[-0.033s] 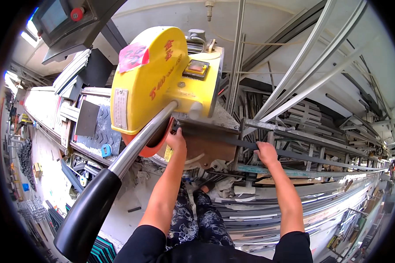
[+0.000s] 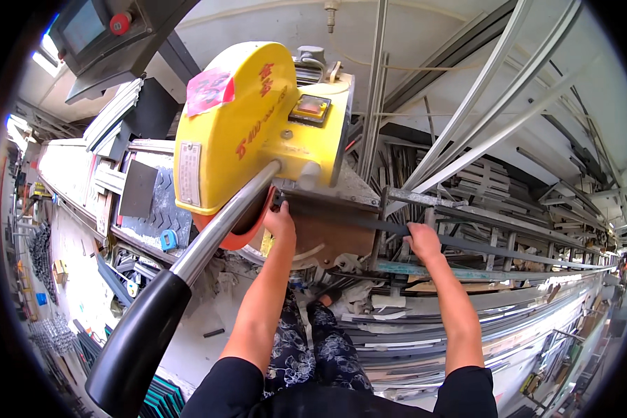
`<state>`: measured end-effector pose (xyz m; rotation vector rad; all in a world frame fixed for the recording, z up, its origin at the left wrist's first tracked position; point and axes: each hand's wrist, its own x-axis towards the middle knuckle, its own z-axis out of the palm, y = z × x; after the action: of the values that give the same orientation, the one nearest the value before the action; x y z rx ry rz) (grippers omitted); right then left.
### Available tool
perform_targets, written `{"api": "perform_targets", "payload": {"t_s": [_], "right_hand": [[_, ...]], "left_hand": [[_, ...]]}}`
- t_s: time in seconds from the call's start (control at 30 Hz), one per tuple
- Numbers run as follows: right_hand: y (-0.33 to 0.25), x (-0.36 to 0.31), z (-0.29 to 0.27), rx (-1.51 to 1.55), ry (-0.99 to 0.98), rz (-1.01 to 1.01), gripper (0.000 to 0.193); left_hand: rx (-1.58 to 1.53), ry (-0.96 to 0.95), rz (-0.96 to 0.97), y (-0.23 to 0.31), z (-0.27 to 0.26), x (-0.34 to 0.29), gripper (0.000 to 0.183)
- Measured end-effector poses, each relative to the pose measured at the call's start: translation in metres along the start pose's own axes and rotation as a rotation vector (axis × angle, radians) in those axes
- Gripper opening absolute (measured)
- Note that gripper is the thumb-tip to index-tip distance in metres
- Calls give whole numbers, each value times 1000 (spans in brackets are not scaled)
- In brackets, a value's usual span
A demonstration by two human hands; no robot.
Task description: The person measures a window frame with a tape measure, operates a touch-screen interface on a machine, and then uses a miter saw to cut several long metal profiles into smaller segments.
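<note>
Metal stock (image 2: pixel 491 181) crowds three o'clock, where a bar (image 2: pixel 384 226) reaches from centre, left hand (image 2: pixel 280 223) gripping its end by the saw (image 2: pixel 237 129), right hand (image 2: pixel 423 242) closed farther along, seemingly aligning it, the next move likely needing steady support.

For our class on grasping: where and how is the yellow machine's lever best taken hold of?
Probably by the black grip at the near end of the lever, from above, wrapping crosswise: it is rounded, looks thicker than the metal rod, and its upper side is uncovered.
</note>
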<state>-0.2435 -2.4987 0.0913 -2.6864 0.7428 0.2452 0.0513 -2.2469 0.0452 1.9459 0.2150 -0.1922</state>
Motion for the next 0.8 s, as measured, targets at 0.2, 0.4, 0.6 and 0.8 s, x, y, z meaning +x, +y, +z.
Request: {"api": "perform_targets", "payload": {"t_s": [0.2,0.4,0.6,0.8], "right_hand": [[-14,8,-4,-138,195,43,33],[-131,0,22,694,213,282,25],[-199,85,71,2293,113,806,35],[-215,109,73,2042,243,1087,33]], "left_hand": [[-79,140,97,-21,12,14,24],[-26,177,62,-9,13,9,24],[-63,161,75,-25,11,24,34],[-117,64,29,-19,7,17,50]]}}
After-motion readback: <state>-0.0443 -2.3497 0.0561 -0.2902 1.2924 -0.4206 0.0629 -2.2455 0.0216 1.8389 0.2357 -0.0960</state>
